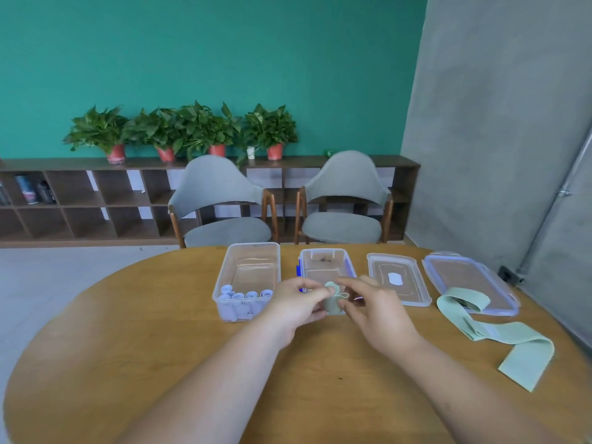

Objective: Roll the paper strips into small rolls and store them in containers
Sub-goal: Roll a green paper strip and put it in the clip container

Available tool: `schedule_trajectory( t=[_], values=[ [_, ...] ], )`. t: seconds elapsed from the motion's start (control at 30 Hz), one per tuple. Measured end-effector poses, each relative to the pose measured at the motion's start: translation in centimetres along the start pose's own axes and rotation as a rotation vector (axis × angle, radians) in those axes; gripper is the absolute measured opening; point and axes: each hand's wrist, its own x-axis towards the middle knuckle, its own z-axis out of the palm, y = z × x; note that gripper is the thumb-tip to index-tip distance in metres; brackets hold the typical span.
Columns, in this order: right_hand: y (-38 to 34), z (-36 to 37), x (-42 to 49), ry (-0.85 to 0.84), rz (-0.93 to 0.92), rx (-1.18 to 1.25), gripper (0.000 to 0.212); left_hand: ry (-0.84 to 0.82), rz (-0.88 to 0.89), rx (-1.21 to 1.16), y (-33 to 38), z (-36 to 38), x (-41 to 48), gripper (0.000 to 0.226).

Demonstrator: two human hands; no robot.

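My left hand [296,304] and my right hand [373,307] meet above the wooden table [160,331], both pinching a small green paper roll [332,301] between fingertips. Just behind them stands a clear container [323,264] with blue clips, its near end hidden by my hands. To its left a larger clear container [246,277] holds several pale blue paper rolls [245,296] along its near wall. Loose green paper strips [490,334] lie curled on the table at the right, one end resting on a lid.
Two clear lids lie right of the containers: a smaller lid [397,283] and a blue-rimmed lid [467,283]. Two grey chairs [221,203] stand behind the table's far edge, before a low shelf with potted plants [179,133].
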Motion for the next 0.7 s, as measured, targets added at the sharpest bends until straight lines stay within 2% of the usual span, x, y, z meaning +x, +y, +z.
schedule_trajectory(
  t=[0.13, 0.23, 0.3, 0.5, 0.6, 0.7],
  values=[
    [0.7, -1.5, 2.8, -0.086, 0.073, -0.016, 0.032, -0.051, 0.044, 0.099, 1.1, 0.8, 1.5, 0.031],
    [0.6, -2.9, 5.0, -0.143, 0.087, -0.016, 0.039, -0.082, 0.079, 0.147, 2.5, 1.2, 2.9, 0.029],
    [0.6, -3.6, 6.4, -0.178, 0.049, -0.062, 0.044, -0.111, 0.108, 0.202, 3.6, 1.4, 3.6, 0.023],
    [2.1, -3.7, 9.9, -0.267, 0.096, -0.232, 0.033, -0.129, 0.131, 0.346, 4.6, 1.6, 5.6, 0.025],
    [3.2, -2.8, 10.5, -0.308, 0.149, -0.333, 0.031, -0.059, 0.22, 0.62, 3.5, 0.9, 6.7, 0.02],
    [3.9, -1.7, 10.7, -0.369, 0.196, -0.452, 0.033, -0.078, 0.317, 0.846, 2.1, 0.2, 6.9, 0.015]
  ],
)
